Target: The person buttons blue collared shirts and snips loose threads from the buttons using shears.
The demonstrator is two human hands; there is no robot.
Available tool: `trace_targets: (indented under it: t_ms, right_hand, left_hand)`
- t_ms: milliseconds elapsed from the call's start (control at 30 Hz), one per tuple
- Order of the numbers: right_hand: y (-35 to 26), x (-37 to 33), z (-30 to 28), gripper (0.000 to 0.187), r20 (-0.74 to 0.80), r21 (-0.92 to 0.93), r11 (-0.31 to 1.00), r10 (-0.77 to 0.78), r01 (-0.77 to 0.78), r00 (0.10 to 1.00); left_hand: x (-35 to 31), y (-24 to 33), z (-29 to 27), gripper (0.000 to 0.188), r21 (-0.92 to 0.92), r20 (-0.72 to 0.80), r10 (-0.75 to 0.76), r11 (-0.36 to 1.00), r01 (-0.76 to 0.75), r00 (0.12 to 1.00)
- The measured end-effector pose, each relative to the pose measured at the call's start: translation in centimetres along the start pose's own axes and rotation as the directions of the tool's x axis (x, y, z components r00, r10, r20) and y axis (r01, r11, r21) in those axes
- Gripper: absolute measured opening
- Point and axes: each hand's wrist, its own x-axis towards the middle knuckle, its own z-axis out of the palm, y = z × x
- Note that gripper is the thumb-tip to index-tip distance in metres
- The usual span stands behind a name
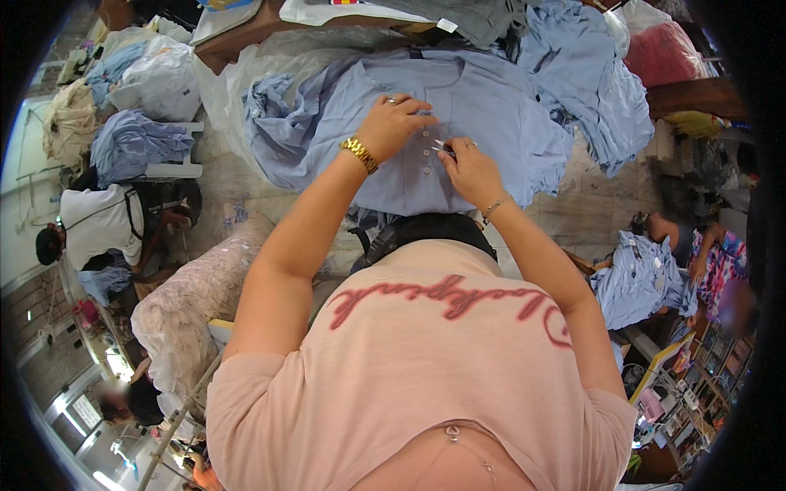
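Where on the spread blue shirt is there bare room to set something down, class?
Free: the flat shirt panel right of the button placket, and the chest left of the left hand. Crowded: the placket, under both hands, the right hand holding a small metal tool.

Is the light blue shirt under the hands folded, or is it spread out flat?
Spread out. The light blue shirt lies front up, buttoned placket showing; the left hand presses on it, and the right hand holds a small tool there.
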Motion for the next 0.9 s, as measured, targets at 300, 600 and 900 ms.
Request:
trace_targets:
  t_ms: [300,600,900]
  right_hand:
    - [0.1,1.1,-0.1,0.026,0.049,-0.015,0.999,0.039,-0.039,0.998]
    - [-0.4,2.6,0.1,0.027,0.105,-0.076,0.990,0.123,-0.115,0.987]
    - [0.4,2.7,0.6,0.027,0.024,-0.041,0.980,0.195,-0.194,0.981]
  left_hand:
    - [2.5,-2.7,0.5,0.011,-0.258,0.229,0.192,0.957,-0.131,0.954]
    - [2.9,-2.8,-0.4,0.013,-0.321,0.290,0.181,0.944,-0.083,0.940]
    - [2.6,-6.8,-1.4,0.015,-0.178,-0.275,-0.280,0.955,0.237,0.920]
